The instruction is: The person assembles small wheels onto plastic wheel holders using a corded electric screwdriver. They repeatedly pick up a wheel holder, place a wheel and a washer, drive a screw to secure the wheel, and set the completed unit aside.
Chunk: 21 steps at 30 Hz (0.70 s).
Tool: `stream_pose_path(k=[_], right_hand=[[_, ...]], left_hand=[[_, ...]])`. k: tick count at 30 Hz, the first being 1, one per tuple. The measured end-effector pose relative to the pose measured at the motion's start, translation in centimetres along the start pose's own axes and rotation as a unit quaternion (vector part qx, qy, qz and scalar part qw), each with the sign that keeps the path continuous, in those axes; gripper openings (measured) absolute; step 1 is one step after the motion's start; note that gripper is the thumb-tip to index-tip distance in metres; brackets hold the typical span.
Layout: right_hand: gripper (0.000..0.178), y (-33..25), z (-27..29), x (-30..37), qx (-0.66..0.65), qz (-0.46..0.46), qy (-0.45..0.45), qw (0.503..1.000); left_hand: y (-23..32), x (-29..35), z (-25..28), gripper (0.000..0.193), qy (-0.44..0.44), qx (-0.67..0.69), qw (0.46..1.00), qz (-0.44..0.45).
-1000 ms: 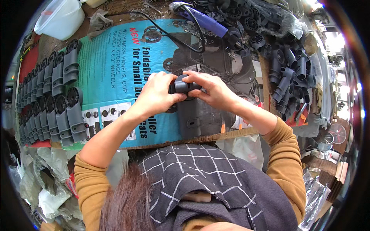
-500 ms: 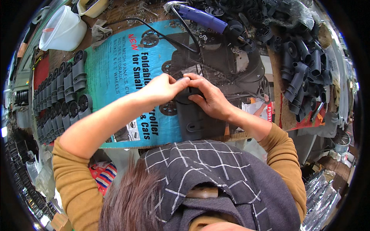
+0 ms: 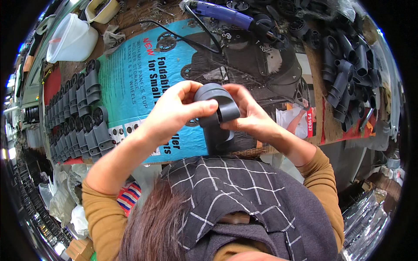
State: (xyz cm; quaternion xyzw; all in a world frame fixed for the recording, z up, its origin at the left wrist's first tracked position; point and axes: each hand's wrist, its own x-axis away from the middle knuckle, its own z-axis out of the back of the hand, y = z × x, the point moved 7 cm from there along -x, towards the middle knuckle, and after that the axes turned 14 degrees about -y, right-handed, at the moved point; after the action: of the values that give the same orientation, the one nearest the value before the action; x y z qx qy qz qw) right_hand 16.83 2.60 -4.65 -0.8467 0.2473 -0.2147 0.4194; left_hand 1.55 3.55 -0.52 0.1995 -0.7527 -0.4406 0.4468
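Between both hands is a dark grey plastic fitting [image 3: 210,92] with a rounded, hollow head and a stem reaching toward me. My left hand [image 3: 176,106] is closed on the head's left side, its thumb pressed across the front. On the other side, my right hand [image 3: 250,114] grips the curved lip with thumb and fingers; some of those fingers are blurred or hidden behind the part. Beneath lies a flattened printed carton [image 3: 130,80], blue with a dark picture.
Similar grey fittings with round wheels [image 3: 92,85] stand in rows at left. Loose dark fittings [image 3: 342,80] are heaped at right. A corded purple power screwdriver [image 3: 226,16] lies at the back, near small metal rings. A white bucket [image 3: 72,41] and a cream tub [image 3: 102,11] stand far left.
The fitting has been tilted, bringing its curved head and opening into sight. My hands, earlier together on top of it, have separated to either side.
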Motion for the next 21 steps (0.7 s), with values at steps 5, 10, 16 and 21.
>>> stream_pose_path(k=[5, 10, 16, 21], right_hand=[[0.069, -2.0, -2.1, 0.7, 0.035, -0.009, -0.042, 0.998], [0.054, -4.3, -3.5, 1.0, 0.151, 0.025, -0.033, 0.988], [0.040, -5.4, -3.7, 1.9, 0.446, 0.012, 0.036, 0.894], [0.047, -2.9, -5.2, -1.5, 0.856, 0.124, 0.173, 0.472]], left_hand=[[1.7, 2.8, -1.3, 0.053, 0.001, -0.049, 0.989, -0.141], [1.9, 4.6, -1.8, 0.055, 0.024, -0.123, 0.963, -0.239], [1.4, 4.3, -1.5, 0.058, -0.001, -0.165, 0.943, -0.289], [-3.5, 2.1, 0.4, 0.079, 0.091, -0.230, 0.960, -0.133]])
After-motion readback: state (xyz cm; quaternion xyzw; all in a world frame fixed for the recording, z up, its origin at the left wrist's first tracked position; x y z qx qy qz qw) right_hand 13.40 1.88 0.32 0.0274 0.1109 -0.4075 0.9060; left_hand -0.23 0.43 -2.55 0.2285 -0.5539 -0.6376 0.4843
